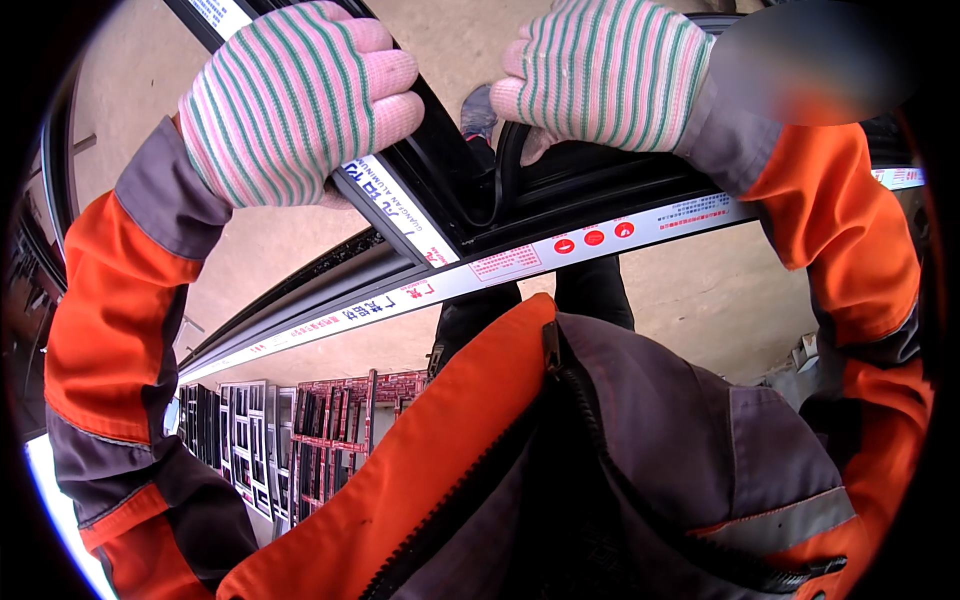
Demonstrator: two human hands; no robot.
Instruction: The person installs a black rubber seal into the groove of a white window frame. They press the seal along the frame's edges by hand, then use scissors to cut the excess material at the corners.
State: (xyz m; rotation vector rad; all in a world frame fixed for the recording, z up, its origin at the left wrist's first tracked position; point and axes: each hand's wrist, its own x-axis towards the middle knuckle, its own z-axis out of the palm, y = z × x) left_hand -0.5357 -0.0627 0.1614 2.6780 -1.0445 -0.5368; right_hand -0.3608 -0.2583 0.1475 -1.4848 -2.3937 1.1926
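Observation:
Both my hands wear pink, white and green striped gloves. My left hand is closed around a dark bar of a window or door frame, its fingers curled over the inner edge. White printed protective film covers the frame's faces. My right hand is closed on a black rubber sealing strip, which curves down toward the frame's inner corner. The strip's part inside the glove is hidden. Beside that hand runs the dark grooved inner side of the lower bar.
Below the frame at the left stand several racked frames, black, white and red. A shoe shows through the frame's opening, on the beige floor. More dark profiles bend along the left rim.

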